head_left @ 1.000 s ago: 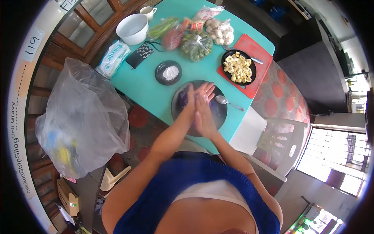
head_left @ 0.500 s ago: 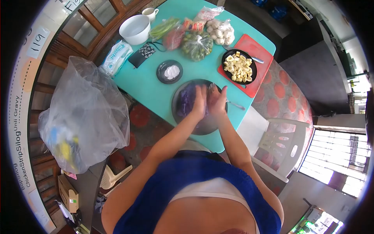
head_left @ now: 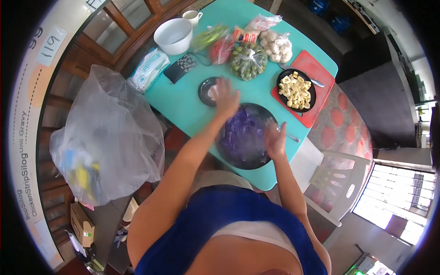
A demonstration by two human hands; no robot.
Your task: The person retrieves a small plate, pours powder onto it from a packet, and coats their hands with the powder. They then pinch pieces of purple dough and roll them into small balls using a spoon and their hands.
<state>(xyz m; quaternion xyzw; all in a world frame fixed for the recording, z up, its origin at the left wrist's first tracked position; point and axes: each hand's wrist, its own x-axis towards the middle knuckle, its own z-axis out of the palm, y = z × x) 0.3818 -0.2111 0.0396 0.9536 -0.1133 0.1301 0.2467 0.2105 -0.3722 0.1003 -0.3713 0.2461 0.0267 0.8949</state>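
Observation:
My left hand (head_left: 226,97), slightly blurred, reaches over the small dark plate (head_left: 205,97) with its fingers stretched out. It partly hides the white powdery stuff (head_left: 211,93) on that plate; I cannot tell whether the fingertips touch it. A large dark round plate (head_left: 234,160) holds a purple mashed mass (head_left: 244,126). Above this plate's right rim is my right hand (head_left: 275,141), fingers and thumb apart, with nothing seen in it. A metal utensil's handle (head_left: 293,137) sticks out just beyond the right hand.
On a red cutting board (head_left: 316,68), a black plate (head_left: 300,107) holds yellowish chunks beside a knife (head_left: 317,83). Bagged green fruits (head_left: 249,62), bagged garlic (head_left: 277,46), a white bowl (head_left: 173,36), a mug (head_left: 192,17) and a wipes pack (head_left: 149,71) stand farther back. A white chair (head_left: 341,178) is at right.
My hands were close together above the purple mass and have moved apart. The left went up and left to the small plate; the right shifted slightly right and lower. The view shifted a little.

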